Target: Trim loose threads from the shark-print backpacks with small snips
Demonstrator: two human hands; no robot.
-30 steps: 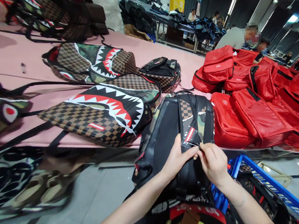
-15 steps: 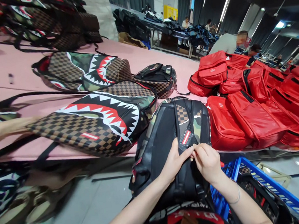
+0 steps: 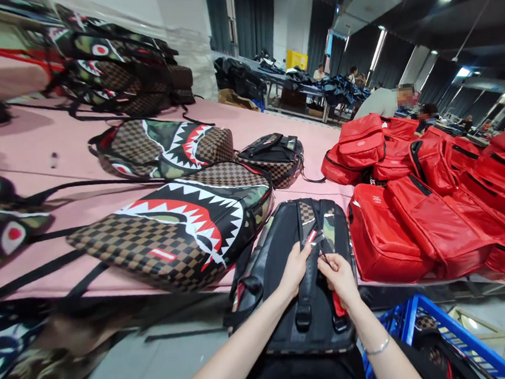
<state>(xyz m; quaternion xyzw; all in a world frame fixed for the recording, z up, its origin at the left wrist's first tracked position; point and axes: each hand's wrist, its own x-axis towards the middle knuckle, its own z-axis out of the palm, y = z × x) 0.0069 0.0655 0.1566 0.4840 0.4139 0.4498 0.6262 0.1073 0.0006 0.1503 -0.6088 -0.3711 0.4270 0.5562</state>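
A black backpack with camouflage and checkered trim leans back-side up against the pink table's front edge. My left hand grips its black shoulder strap, fingers closed round it. Just to its right, my right hand pinches a small thin black item at the strap, near a clear plastic sleeve with a red tag. A bracelet sits on my right wrist.
Shark-mouth checkered backpacks lie across the pink table, with more piled at the back left. Red backpacks are heaped on the right. A blue plastic crate stands at the lower right. People sit at far tables.
The view has lifted and pulled back, so the black backpack looks smaller and lower. My left hand moved from the plastic tag sleeve onto the shoulder strap; my right stays pinched beside it.
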